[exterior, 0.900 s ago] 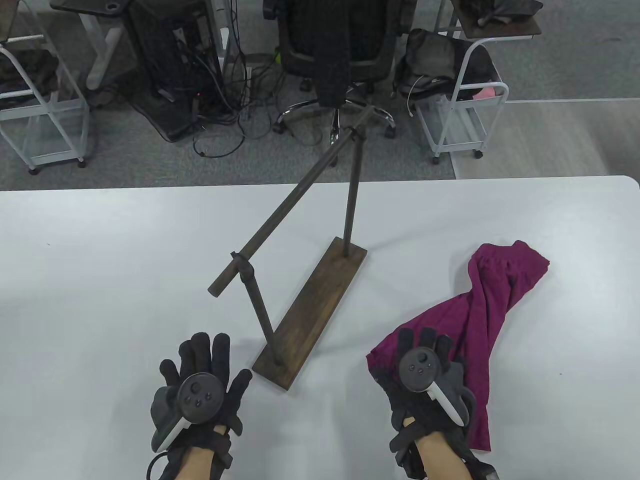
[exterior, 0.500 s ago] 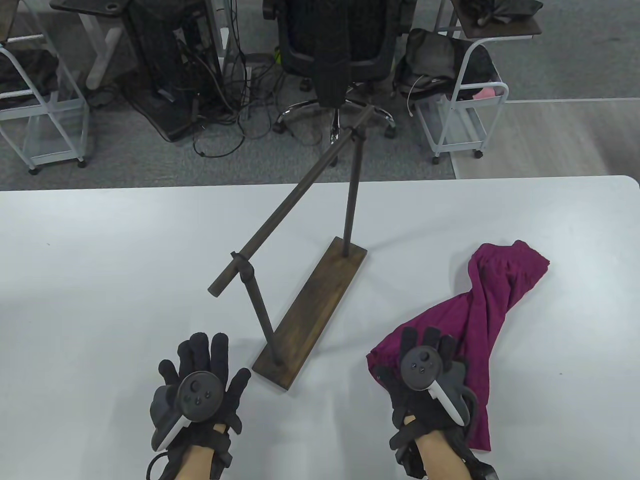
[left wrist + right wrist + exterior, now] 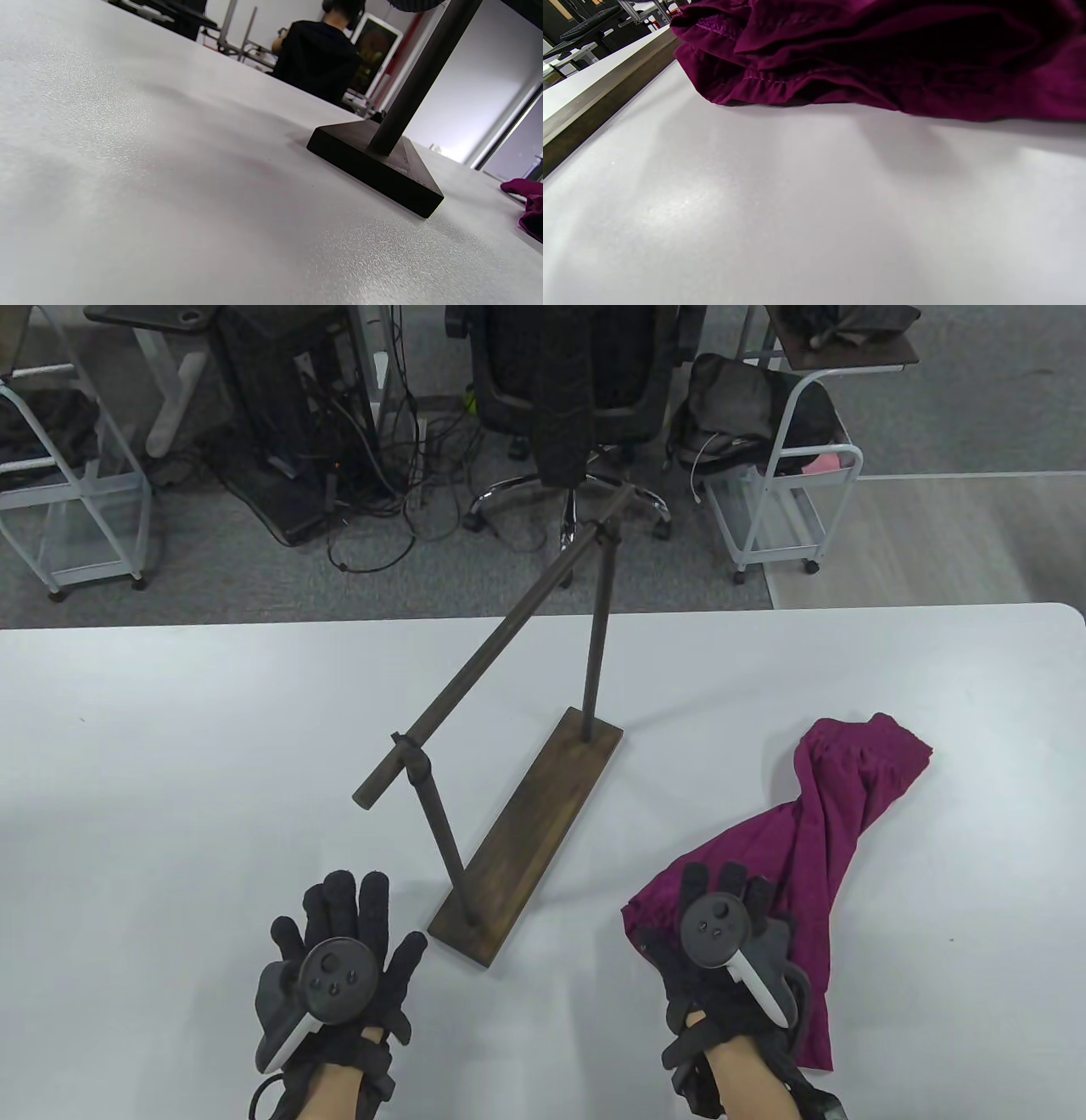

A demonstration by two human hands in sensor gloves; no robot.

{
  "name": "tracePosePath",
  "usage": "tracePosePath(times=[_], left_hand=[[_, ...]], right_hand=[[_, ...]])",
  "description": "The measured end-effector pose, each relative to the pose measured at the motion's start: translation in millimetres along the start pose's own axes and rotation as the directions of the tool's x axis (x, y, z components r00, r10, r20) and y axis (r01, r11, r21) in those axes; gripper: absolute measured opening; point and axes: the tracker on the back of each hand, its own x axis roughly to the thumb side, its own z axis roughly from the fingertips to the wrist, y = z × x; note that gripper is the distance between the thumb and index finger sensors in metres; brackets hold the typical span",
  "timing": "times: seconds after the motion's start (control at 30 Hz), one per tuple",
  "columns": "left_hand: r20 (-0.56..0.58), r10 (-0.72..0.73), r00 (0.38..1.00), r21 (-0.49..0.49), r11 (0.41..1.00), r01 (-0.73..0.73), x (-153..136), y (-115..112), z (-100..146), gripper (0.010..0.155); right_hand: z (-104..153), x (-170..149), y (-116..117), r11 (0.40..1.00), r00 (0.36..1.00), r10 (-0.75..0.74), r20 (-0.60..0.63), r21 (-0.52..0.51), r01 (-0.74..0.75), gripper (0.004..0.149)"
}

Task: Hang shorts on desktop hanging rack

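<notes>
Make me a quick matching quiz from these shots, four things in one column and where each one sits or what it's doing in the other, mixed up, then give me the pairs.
Column one
1. shorts
2. hanging rack
3. left hand
4. right hand

Column two
A. flat on the bare table, fingers spread
B. stands mid-table, its bar bare
C. crumpled on the table's right side
D. rests on the purple fabric's near end

Pairs: 1-C, 2-B, 3-A, 4-D

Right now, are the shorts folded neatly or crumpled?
Crumpled. The shorts lie twisted and bunched on the table, with loose folds showing in the right wrist view.
</notes>
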Motion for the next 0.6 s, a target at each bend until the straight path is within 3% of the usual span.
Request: tracePosePath(times=[0.6], left_hand=[[0.000,0.021,1.000,0.002,1.000,-0.021,-1.9,0.8,0.9,0.080]], right_hand=[[-0.4,-4.2,-2.0,1.000,0.999,-0.009,-0.051,-0.009,0.009,0.082]])
